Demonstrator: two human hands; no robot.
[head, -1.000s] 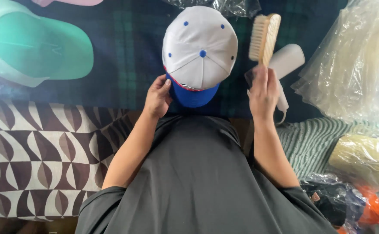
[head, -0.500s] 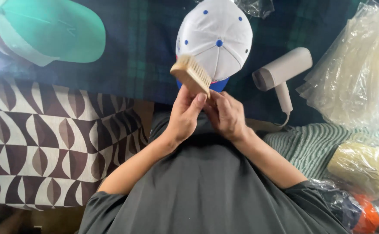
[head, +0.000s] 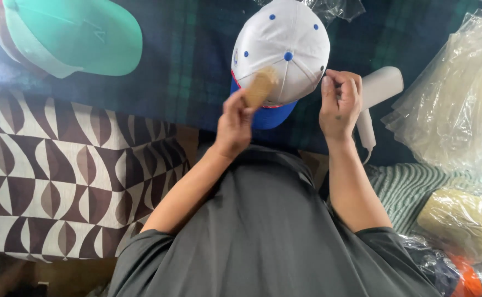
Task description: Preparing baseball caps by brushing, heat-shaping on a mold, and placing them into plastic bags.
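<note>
Left hand clamps the wooden brush, seemingly against the white cap; right hand pinches its edge; hard strokes could twist the cap loose

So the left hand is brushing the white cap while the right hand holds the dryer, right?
Not quite. In the head view the right hand grips the white cap's edge; the dryer lies behind it, not held. The left hand does work the brush on the cap.
</note>
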